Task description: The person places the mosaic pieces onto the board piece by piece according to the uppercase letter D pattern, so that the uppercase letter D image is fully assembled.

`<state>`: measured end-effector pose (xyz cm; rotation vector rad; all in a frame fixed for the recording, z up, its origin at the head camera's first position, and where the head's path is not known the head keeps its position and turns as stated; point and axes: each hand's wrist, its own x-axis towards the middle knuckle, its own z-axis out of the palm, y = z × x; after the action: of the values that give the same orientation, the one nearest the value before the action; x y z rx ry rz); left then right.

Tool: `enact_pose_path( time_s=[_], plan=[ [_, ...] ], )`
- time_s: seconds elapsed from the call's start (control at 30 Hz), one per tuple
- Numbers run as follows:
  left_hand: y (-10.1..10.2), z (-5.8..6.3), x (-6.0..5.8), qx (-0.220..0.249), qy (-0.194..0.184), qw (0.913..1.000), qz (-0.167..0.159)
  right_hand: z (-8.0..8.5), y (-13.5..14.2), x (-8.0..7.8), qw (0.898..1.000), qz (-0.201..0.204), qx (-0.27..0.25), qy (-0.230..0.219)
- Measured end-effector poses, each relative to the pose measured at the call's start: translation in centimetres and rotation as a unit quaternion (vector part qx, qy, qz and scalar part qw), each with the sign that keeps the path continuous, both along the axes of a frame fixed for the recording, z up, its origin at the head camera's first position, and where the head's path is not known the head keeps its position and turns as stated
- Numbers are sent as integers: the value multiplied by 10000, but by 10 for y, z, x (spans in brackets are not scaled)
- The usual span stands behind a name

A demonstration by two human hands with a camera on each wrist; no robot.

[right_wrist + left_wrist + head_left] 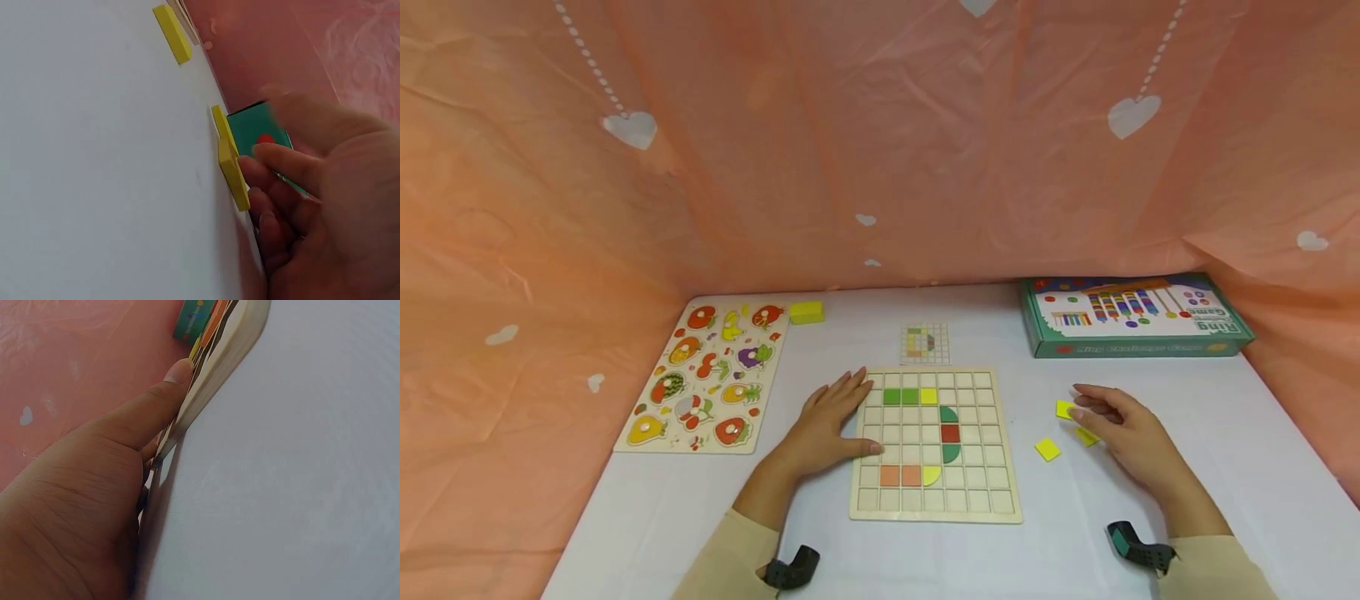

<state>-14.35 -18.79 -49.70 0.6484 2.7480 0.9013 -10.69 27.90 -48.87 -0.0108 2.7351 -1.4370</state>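
My left hand (831, 425) lies with fingers spread along the left edge of a wooden grid board (936, 512), its thumb on the board's surface. In the left wrist view the thumb (178, 374) rests on the board's edge. Green, yellow, red and orange pieces sit in some of the cells, among them a red square (951, 433). Right of the board my right hand (1123, 429) hovers at the yellow square tiles, thumb and index finger apart. One yellow tile (232, 178) is right at the fingertips in the right wrist view. Another yellow tile (1047, 450) lies nearer the board.
A small pattern card (925, 343) lies behind the board. A fruit puzzle board (700, 375) is at the left, with a yellow block (807, 312) beside its far corner. At the back right is a green game box (1138, 321). Pink cloth (880, 167) hangs behind the table.
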Motion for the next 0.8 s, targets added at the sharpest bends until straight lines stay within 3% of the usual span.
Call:
enact_pose_path(
  time_s=[0.13, 0.27, 0.8],
  plan=[
    [0, -1, 0, -21, 8, 10000, -3, -3, -5, -1, 9985, 226, 423, 258],
    [0, 0, 0, 28, 12, 10000, -10, -4, -8, -1, 9965, 208, 699, 406],
    [0, 0, 1, 111, 32, 9999, 0, 0, -14, 1, 9970, -364, 536, 419]
  ],
)
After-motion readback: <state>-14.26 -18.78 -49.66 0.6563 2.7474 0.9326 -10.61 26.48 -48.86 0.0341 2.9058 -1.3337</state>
